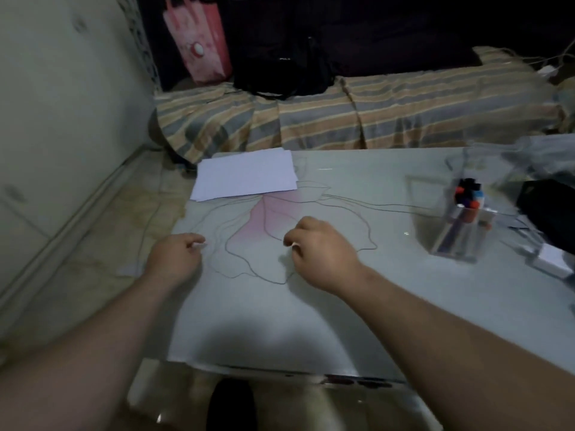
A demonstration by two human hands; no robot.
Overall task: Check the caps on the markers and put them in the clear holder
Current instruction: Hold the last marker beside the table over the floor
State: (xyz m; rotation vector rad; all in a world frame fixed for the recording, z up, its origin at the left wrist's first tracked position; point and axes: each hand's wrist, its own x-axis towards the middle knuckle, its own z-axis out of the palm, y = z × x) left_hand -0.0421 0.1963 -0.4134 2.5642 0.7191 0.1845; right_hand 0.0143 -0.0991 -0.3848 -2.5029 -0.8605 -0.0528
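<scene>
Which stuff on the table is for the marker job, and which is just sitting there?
For the job: markers, clear holder, left hand, right hand.

Just lying about: white paper stack, pink bag, striped cloth.

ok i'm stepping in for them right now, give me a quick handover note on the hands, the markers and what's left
Left hand: over the near left of the table, fingers loosely curled, no marker in it that I can see.
Right hand: over the flower drawing mid-table, fingers curled. A small white bit shows at the fingertips; too blurred to say if it has a grip on anything.
Markers: standing bunched in the clear holder at the right of the table, coloured caps up.
Done: no loose markers show on the table, so loading looks finished.
Left: probably just confirm every cap is seated; blur hides that.
</scene>
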